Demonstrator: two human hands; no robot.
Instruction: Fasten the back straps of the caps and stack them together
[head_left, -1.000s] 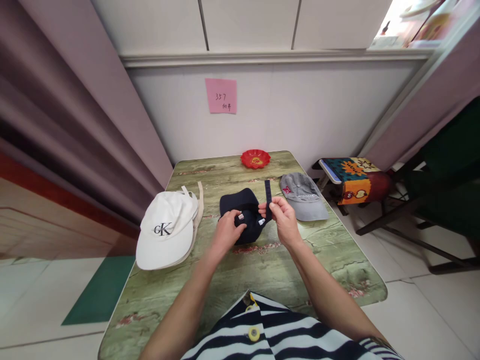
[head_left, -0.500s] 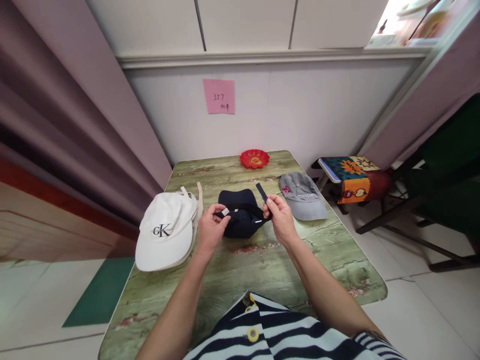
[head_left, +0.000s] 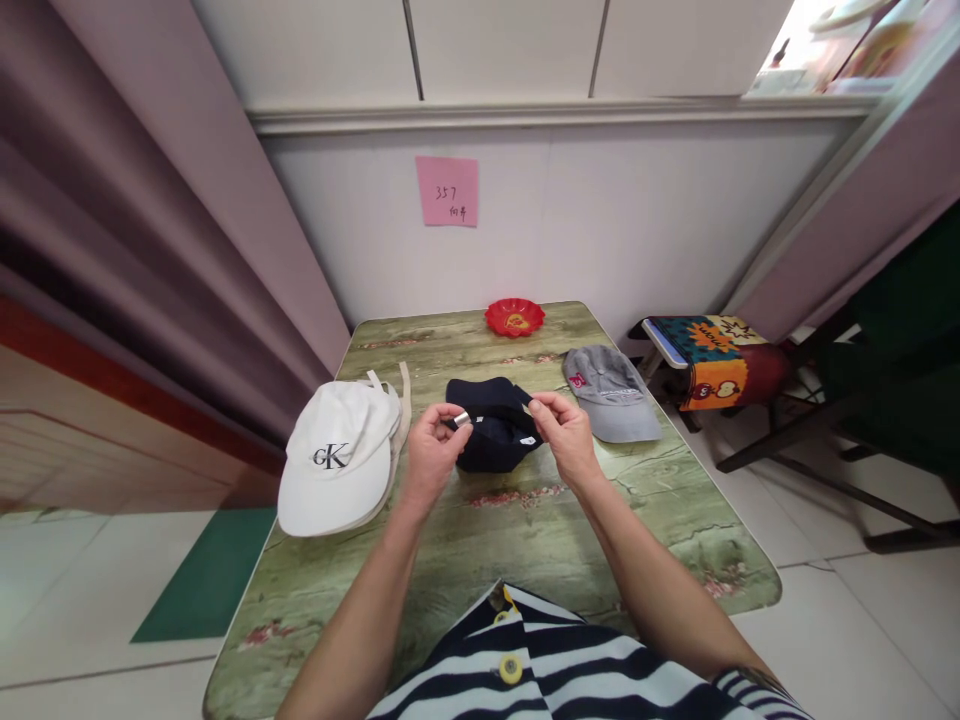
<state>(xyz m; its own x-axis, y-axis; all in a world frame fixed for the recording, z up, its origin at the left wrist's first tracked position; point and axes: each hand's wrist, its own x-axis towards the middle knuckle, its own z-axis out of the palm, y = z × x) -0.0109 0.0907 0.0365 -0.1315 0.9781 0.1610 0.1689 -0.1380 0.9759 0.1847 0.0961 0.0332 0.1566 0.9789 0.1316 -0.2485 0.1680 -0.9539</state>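
A dark navy baseball cap (head_left: 491, 452) lies in front of me on the table, its brim pointing away and its inside partly showing. My left hand (head_left: 437, 447) pinches the left side of its back opening, where a silver metal buckle (head_left: 462, 418) shows by the fingertips. On the other side, my right hand (head_left: 564, 432) is closed on the cap's dark strap end. White caps (head_left: 337, 455), stacked with the top one lettered CK, sit to the left of my left hand. A grey cap (head_left: 611, 392) rests beyond my right hand.
The green wood-patterned table (head_left: 600, 560) has a red scalloped dish (head_left: 514, 317) at its far edge. A pink note (head_left: 448, 191) is stuck on the wall behind. To the right stands a stool with a colourful cover (head_left: 712, 350); a purple curtain (head_left: 225, 200) hangs at left.
The strap end that stuck up from my right hand now lies lower, along the cap. The metal buckle has come into view at my left fingers. The view has shifted slightly.
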